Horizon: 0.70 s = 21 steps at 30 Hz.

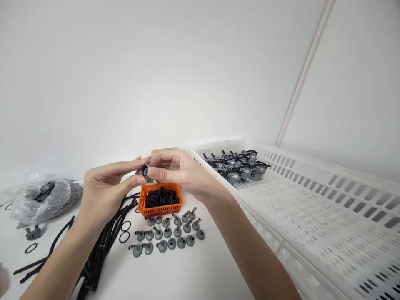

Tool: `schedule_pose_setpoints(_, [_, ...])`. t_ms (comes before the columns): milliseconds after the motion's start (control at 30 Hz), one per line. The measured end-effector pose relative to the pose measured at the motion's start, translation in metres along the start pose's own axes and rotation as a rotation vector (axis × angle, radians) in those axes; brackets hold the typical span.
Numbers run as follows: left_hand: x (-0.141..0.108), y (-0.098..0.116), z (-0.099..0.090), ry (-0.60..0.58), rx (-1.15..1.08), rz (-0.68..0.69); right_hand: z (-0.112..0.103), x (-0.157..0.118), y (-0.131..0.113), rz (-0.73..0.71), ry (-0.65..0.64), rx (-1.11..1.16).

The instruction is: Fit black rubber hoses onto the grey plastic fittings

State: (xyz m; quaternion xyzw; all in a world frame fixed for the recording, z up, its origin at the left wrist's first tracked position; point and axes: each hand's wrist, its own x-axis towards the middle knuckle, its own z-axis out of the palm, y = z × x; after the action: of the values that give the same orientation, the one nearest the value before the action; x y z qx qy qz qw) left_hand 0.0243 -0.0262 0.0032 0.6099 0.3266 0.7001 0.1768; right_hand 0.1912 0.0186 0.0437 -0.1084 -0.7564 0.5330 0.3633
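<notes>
Grey part [144,170], one, in two hands [108,181] [183,171]

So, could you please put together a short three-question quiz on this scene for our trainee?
1. Multiple choice: what is in the orange basket?
a) white caps
b) black pieces
c) red screws

2. True or false: the large white crate stands on the person's left.

3. Short answer: where is the small round part?

Key:
1. b
2. False; the large white crate stands on the person's right.
3. Between the fingertips of the left hand and the right hand.
</notes>
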Motion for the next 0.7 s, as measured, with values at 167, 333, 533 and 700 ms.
schedule_pose_setpoints(167, [-0.0002,0.0009,0.0019,0.031,-0.005,-0.01,-0.0003,0.0004,0.0003,-0.014,-0.001,0.004])
schedule_pose_setpoints(333, [-0.0003,0.0015,0.0038,0.05,0.004,-0.028,-0.0006,0.0013,0.0011,-0.006,0.004,0.008])
schedule_pose_setpoints(533, [-0.001,0.0012,0.0035,0.032,0.021,-0.029,-0.0012,0.0018,0.0016,-0.002,-0.003,0.006])
schedule_pose_setpoints(700, [-0.0011,-0.0007,0.0031,0.029,0.014,-0.024,-0.0011,0.002,0.0017,-0.003,0.003,0.006])
